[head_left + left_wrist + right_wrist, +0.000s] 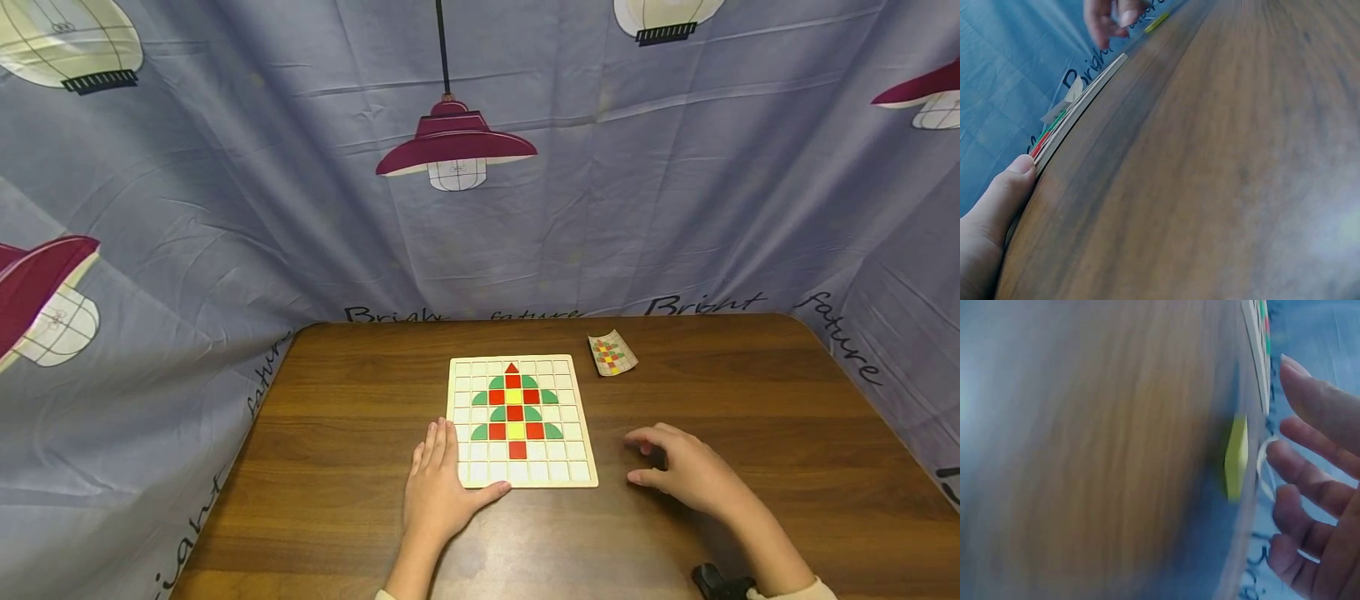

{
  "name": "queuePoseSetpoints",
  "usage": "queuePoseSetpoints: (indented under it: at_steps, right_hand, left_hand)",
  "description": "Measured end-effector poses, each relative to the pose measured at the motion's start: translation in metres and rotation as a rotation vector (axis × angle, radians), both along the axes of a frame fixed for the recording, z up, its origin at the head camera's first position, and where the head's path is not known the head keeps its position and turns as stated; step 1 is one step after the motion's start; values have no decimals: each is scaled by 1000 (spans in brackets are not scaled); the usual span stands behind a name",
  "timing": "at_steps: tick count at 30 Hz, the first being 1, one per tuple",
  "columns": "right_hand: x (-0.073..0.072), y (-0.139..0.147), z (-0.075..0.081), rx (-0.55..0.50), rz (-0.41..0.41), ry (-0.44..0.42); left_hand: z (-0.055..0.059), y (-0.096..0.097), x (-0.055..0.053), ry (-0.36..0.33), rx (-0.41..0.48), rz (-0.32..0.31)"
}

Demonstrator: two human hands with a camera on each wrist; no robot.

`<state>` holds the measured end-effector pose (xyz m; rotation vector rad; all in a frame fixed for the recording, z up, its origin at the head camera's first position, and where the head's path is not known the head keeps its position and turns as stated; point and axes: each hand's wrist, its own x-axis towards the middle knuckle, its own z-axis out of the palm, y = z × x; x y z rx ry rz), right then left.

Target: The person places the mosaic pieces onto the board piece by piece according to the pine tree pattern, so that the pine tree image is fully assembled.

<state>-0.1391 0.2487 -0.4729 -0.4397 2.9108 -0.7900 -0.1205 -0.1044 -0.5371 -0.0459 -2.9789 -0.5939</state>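
A square pale grid board (558,472) lies on the table, its tiles forming a tree of red, yellow and green pieces. My left hand (437,497) rests at the board's lower left corner, fingers straight along the left edge and thumb on the near edge. Off the board's right side, my right hand (690,471) hovers over the table with loosely bent fingers and nothing between them. In the right wrist view, a yellow tile (1236,459) lies on the table near those fingers; the hand hides it in the head view.
A small creased card (612,353) printed with a similar tree pattern lies beyond the board's far right corner. Behind the brown wooden table (337,467) hangs a blue-grey curtain (300,167) with lamp prints. A black strap (716,583) is near my right wrist.
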Motion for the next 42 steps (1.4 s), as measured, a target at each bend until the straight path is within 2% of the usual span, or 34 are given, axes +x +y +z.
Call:
queuePoseSetpoints:
  at_steps: [5, 10, 17, 22, 25, 32, 37, 42]
  right_hand:
    - [8, 22, -1, 72, -19, -61]
    - [9, 29, -5, 117, -36, -145]
    - [9, 25, -7, 64, 6, -168]
    - [5, 18, -6, 15, -2, -187]
    - [3, 12, -7, -48, 2, -188]
    - [-7, -16, -2, -205, 21, -173]
    - [-15, -55, -4, -248, 63, -157]
    - [-16, -95, -11, -276, 117, -147]
  left_hand:
    - [1, -1, 0, 5, 2, 0]
    - [0, -1, 0, 2, -1, 1]
    - [-1, -1, 0, 5, 4, 2]
    - [-1, -1, 0, 6, 8, -1]
    - [-1, -1, 0, 9, 15, -4]
    - [-1, -1, 0, 11, 13, -5]
    - [-1, -1, 0, 11, 3, -6]
    - [-1, 0, -1, 8, -3, -7]
